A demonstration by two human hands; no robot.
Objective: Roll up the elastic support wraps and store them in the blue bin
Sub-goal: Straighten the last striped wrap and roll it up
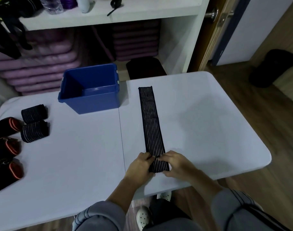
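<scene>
A long black elastic wrap with thin white stripes [150, 119] lies flat on the white table [75, 164], running away from me. Its near end is folded over into a small roll. My left hand [140, 165] pinches the left side of that roll and my right hand [175, 164] pinches the right side. The blue bin [90, 89] stands open and looks empty at the table's far side, left of the wrap. Two rolled striped wraps [35, 125] and three rolled black wraps with orange edging [5, 147] lie at the table's left edge.
Behind the table stands a white shelf unit [175, 47] with stacked purple cushions [42, 64] below and bottles on top. A dark cushion [274, 67] lies on the wooden floor at right, near a door. The table's right corner is rounded.
</scene>
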